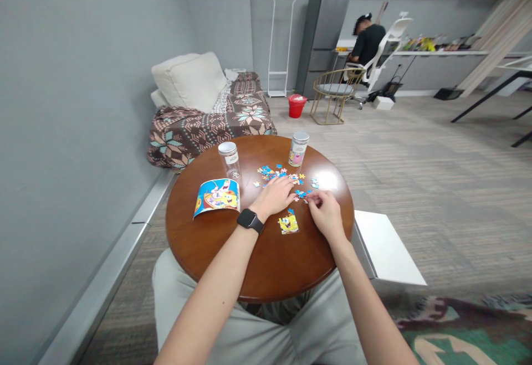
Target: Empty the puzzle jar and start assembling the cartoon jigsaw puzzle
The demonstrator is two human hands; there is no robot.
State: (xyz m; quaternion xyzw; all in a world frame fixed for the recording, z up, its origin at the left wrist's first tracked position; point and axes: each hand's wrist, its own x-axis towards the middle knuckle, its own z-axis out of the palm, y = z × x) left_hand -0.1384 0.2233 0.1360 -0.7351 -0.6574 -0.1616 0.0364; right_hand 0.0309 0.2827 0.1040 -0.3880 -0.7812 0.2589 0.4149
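Several loose jigsaw puzzle pieces (277,173), blue, pink and yellow, lie spread across the round wooden table (266,268). My left hand (277,193), a black watch at its wrist, rests over the near side of this pile with its fingers stretched out. To its right, my right hand (325,210) pinches with thumb and forefinger at a small puzzle piece, largely covered by the fingertips. Between my hands and nearer to me lies a joined puzzle section (288,224) with a yellow cartoon face. A curved picture sheet (218,195) stands left of my left hand.
A clear jar (230,161) with a silver lid and a printed jar (298,150) stand beyond the pieces. A white box (386,246) is right of the table. Behind are a covered sofa (208,127), a red bucket (296,107) and a seated person (368,41).
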